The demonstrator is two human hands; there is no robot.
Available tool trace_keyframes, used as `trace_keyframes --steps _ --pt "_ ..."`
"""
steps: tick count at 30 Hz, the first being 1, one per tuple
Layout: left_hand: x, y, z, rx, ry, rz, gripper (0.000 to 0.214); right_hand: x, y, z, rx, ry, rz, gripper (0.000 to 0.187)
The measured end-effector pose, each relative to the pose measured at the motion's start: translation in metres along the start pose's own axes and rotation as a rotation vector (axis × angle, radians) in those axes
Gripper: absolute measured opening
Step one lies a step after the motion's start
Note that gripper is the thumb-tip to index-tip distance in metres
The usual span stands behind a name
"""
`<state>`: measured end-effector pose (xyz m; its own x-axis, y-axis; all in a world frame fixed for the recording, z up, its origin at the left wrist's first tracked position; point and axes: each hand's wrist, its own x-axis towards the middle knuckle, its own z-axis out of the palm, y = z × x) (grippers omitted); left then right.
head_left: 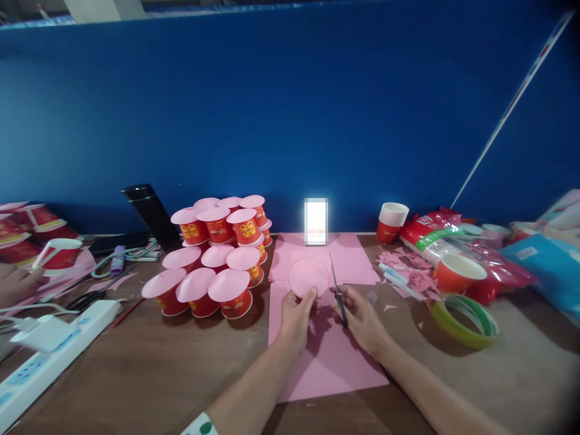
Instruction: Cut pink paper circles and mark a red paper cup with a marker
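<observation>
My left hand (296,314) is closed on the lower edge of a round pink paper disc (309,277), held upright above a pink paper sheet (330,356) on the table. My right hand (360,317) grips a pair of dark scissors (338,290), blades pointing up and away, just right of the disc. Another pink sheet (353,257) lies behind them.
A stack of red paper cups capped with pink discs (217,254) stands left. A lit phone (316,221) leans against the blue wall. Right: nested cups (392,220), a cup packet (435,238), pink scraps (408,275), green tape roll (464,320). Left: power strip (49,350), black flask (151,214), another person's hand (16,284).
</observation>
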<state>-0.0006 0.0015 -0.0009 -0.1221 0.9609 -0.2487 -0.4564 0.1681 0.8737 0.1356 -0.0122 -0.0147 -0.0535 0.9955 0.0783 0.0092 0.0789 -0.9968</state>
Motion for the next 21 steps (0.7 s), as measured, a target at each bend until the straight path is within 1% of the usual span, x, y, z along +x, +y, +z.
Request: trace_keyframes --steps 6,8,15,21 --pt "-0.0010 0.0013 0.0000 0.018 0.000 -0.006 0.037 -0.0010 0.0001 0.0014 0.072 -0.019 0.048 0.050" --pt "-0.0017 0.0020 0.0001 0.014 -0.004 -0.019 0.037 -0.0022 -0.0011 0.0018 0.052 -0.030 0.051 0.050" --pt "-0.0014 -0.0004 -0.0004 -0.020 -0.053 -0.033 0.038 -0.0044 -0.0016 0.0016 -0.031 -0.053 -0.004 0.045" --pt "-0.0021 0.0010 0.0003 0.005 -0.049 -0.032 0.037 -0.0044 -0.0018 0.0010 -0.080 -0.056 -0.016 0.041"
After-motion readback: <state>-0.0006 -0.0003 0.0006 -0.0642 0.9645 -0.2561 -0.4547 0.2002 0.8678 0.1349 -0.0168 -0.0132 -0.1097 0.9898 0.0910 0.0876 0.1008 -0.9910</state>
